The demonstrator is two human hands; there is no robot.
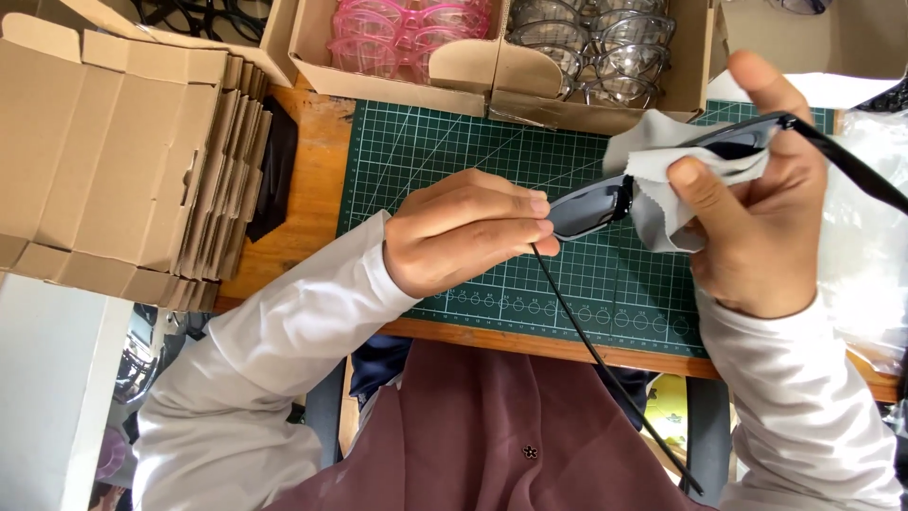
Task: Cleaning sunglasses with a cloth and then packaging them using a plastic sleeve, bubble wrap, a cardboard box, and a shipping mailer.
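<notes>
The left hand is pinching one lens of the black plastic dark-lensed glasses above the green gridded cutting mat; the right hand is clamping a grey microfibre cloth over the other lens; hard rubbing is likely risking a twisted frame; beyond, cardboard boxes of pink glasses and clear glasses are crowding the counter.

Left hand held low at centre, knuckles up, fingers curled together, fingertips pinched toward the right. Left forearm in a pale sleeve, slanted up from lower left. Right hand raised higher, thumb pressed inward, index finger stretched upward, other fingers wrapped behind. Right forearm sleeved too, risen from lower right.
</notes>
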